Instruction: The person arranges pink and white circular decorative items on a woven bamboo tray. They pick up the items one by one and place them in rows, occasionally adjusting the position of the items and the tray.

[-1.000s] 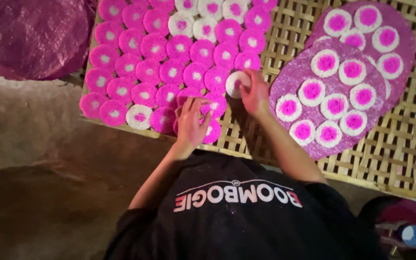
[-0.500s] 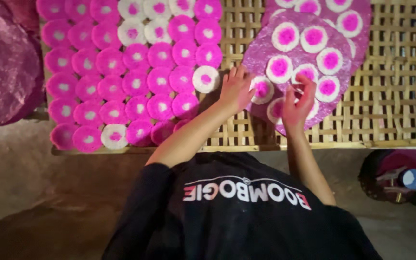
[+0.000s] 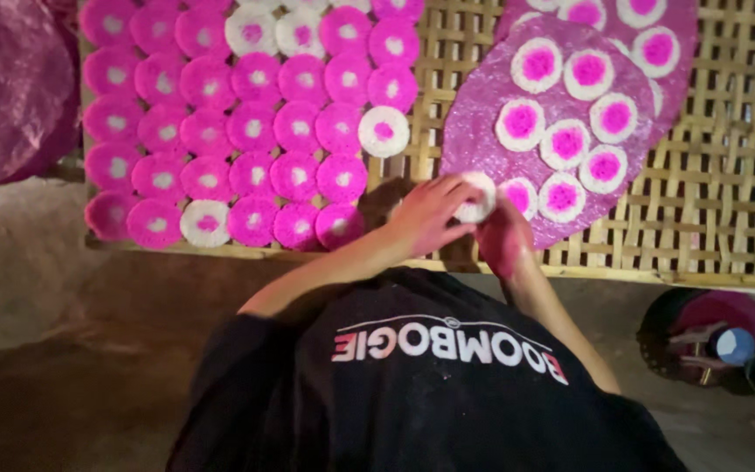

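Fingers (image 3: 447, 197) of both hands are pinching one white round rice cake (image 3: 480, 199) beside the glittery purple oval sheet (image 3: 474, 131) on the woven bamboo rack (image 3: 718, 175).

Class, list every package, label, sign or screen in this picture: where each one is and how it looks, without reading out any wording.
Printed lettering: across the black shirt, bottom centre; a white and pink band with a thin white arc above.
Small container: in the dark bowl at lower right; round, pale blue top; too dim to tell more.
No signs or screens are in view.
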